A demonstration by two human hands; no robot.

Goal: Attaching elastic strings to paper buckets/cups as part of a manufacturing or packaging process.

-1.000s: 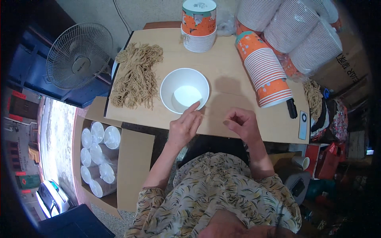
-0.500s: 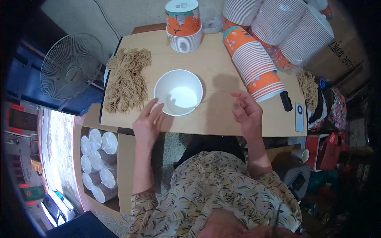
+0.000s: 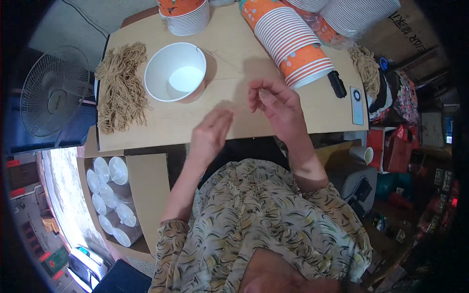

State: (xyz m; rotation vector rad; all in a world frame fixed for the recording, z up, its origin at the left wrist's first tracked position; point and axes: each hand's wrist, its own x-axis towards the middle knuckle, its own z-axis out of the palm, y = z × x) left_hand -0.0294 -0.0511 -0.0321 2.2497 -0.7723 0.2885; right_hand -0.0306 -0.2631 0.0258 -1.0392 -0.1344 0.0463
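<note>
Fan (image 3: 53, 95): far left, beside the table, on its side as seen from above, grille facing up.
Cups in box (image 3: 111, 200): lower left, below the table edge, clear lidded cups in rows.
Noodles (image 3: 119, 88): a tan bundle on the table's left part; its long axis runs from the far edge toward the near edge, strands roughly parallel, loose ends fanning out at the near end.
Table (image 3: 161, 124): pale wood top, near edge running across the middle of the view.
Bowl (image 3: 176, 72): white paper bowl, upright, mouth up, just right of the noodles and apart from them; inside looks bare.
Bowl stack (image 3: 186, 14): orange-and-white, upright at the far edge behind the bowl.
Left hand (image 3: 211, 134): raised over the near table edge, below and right of the bowl, touching nothing I can see; fingers straight and pressed together, pointing up toward the far side.
Right hand (image 3: 273, 105): raised over the table, just right of the left hand and apart from it; fingers curled loosely with thumb near fingertips; whether they pinch anything cannot be told.
Lying stack (image 3: 288, 41): nested orange bowls on their side, long axis slanting from far left to near right, open rims toward the right hand.
Black bar (image 3: 336, 84): small, just right of that stack.
Phone (image 3: 357, 105): pale, flat, at the table's right edge.
</note>
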